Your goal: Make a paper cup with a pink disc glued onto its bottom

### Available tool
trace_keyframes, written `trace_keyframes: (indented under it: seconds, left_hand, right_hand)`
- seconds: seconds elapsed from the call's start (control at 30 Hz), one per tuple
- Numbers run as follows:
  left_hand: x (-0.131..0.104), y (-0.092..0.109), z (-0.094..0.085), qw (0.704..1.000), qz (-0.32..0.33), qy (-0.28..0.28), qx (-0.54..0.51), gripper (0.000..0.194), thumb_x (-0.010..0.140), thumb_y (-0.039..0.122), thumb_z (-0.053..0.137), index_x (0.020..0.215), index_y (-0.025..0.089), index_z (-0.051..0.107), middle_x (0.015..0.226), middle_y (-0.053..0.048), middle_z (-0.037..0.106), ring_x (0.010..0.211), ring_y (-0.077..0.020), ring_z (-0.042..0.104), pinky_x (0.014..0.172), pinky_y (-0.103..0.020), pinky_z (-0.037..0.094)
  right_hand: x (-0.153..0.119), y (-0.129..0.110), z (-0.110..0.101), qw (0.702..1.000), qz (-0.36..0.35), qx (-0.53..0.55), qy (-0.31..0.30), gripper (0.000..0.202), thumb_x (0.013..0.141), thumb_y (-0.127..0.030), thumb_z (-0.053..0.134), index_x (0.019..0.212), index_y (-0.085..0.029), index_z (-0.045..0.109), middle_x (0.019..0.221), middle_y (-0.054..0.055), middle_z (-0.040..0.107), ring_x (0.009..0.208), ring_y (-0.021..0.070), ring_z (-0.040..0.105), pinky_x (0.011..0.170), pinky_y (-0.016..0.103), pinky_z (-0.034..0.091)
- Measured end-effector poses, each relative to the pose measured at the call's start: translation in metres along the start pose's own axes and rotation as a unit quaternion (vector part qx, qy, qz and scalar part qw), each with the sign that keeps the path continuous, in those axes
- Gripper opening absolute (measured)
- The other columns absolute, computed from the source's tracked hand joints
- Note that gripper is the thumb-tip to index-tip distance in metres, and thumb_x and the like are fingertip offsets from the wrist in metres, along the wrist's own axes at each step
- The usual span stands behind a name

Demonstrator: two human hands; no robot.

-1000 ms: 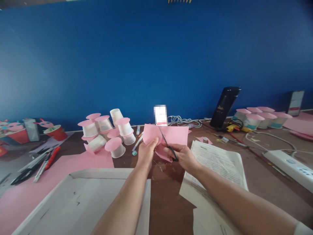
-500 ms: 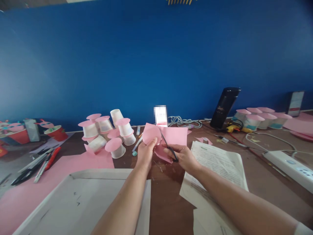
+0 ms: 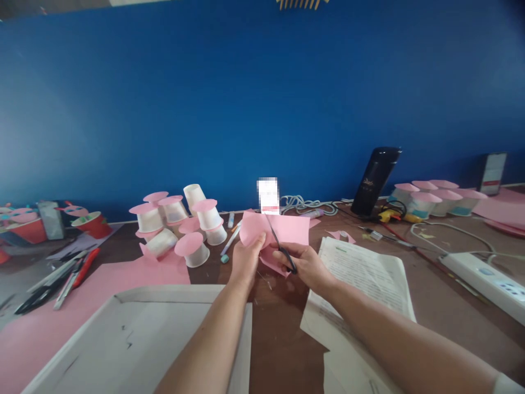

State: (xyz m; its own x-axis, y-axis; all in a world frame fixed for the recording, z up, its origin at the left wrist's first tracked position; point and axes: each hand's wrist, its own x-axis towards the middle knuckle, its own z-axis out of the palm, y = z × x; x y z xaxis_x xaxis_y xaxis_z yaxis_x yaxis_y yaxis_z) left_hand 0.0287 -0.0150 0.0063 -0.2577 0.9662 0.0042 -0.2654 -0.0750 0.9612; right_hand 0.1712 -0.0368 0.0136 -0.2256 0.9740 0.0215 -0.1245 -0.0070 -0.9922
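My left hand (image 3: 246, 257) pinches a sheet of pink paper (image 3: 293, 229) near its left part, thumb on top. In my right hand (image 3: 305, 265) is a pair of scissors (image 3: 291, 264) with dark handles, its fingers closed round the loops. The blades point up and away from me and lie across the pink paper, just right of my left thumb. A cut part of the paper hangs below the blades between both hands. Whether the blades are fully closed is hard to make out.
Several white paper cups (image 3: 210, 219) with pink paper discs stand left. A white box lid (image 3: 164, 293) lies in front, printed sheets (image 3: 365, 268) to the right. A black bottle (image 3: 375, 180), a power strip (image 3: 484, 279) and a lit phone (image 3: 268, 195) are also there.
The pink paper has turned a little in my left hand, and its rounded left part now looks partly folded. The scissors and both hands have shifted only slightly.
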Motion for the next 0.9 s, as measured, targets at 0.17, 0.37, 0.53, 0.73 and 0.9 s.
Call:
trace_keyframes:
  seconds: [0.17, 0.37, 0.53, 0.73, 0.9]
  left_hand:
    - [0.0001, 0.0039, -0.0034, 0.999, -0.001, -0.022, 0.035, 0.047, 0.058, 0.045, 0.08, 0.089, 0.011, 0.073, 0.079, -0.011, 0.073, 0.079, -0.026, 0.067, 0.071, -0.034, 0.052]
    - [-0.003, 0.0078, -0.0043, 0.998, 0.015, -0.035, 0.049, 0.052, 0.063, 0.048, 0.077, 0.097, 0.009, 0.072, 0.089, -0.013, 0.073, 0.081, -0.0253, 0.067, 0.074, -0.035, 0.052]
    - [-0.0021, 0.0056, -0.0057, 0.998, 0.005, -0.04, 0.046, 0.051, 0.065, 0.049, 0.075, 0.098, 0.009, 0.071, 0.091, -0.014, 0.073, 0.081, -0.0254, 0.067, 0.071, -0.034, 0.052]
    - [0.0, 0.0039, -0.0064, 0.999, 0.008, -0.035, 0.019, 0.054, 0.065, 0.049, 0.074, 0.101, 0.009, 0.07, 0.092, -0.014, 0.072, 0.078, -0.0244, 0.067, 0.07, -0.034, 0.051]
    - [-0.0005, 0.0052, -0.0051, 0.999, 0.022, -0.022, 0.024, 0.048, 0.066, 0.048, 0.074, 0.095, 0.01, 0.071, 0.087, -0.011, 0.072, 0.075, -0.02, 0.064, 0.068, -0.03, 0.049]
  right_hand:
    - [0.0007, -0.0027, -0.0026, 1.0, -0.001, -0.015, 0.014, 0.051, 0.062, -0.044, 0.077, 0.105, -0.016, 0.072, 0.068, -0.001, 0.062, 0.058, 0.0097, 0.048, 0.057, 0.024, 0.041]
    - [-0.0003, -0.0047, -0.0027, 0.999, -0.005, -0.025, 0.021, 0.053, 0.062, -0.046, 0.076, 0.105, -0.015, 0.073, 0.065, -0.001, 0.06, 0.057, 0.0095, 0.045, 0.056, 0.025, 0.039]
    - [-0.0003, -0.0061, -0.002, 0.999, -0.006, -0.026, 0.024, 0.055, 0.062, -0.047, 0.076, 0.106, -0.015, 0.073, 0.063, -0.001, 0.059, 0.056, 0.0089, 0.043, 0.055, 0.024, 0.038]
    - [-0.0017, -0.009, -0.0013, 0.998, -0.007, -0.055, 0.023, 0.056, 0.063, -0.05, 0.074, 0.106, -0.014, 0.073, 0.063, 0.0, 0.058, 0.056, 0.0089, 0.042, 0.051, 0.023, 0.035]
    - [-0.0014, -0.0079, -0.0015, 0.999, -0.004, -0.044, 0.028, 0.054, 0.062, -0.049, 0.075, 0.104, -0.014, 0.074, 0.063, -0.001, 0.057, 0.056, 0.0087, 0.041, 0.052, 0.023, 0.034]
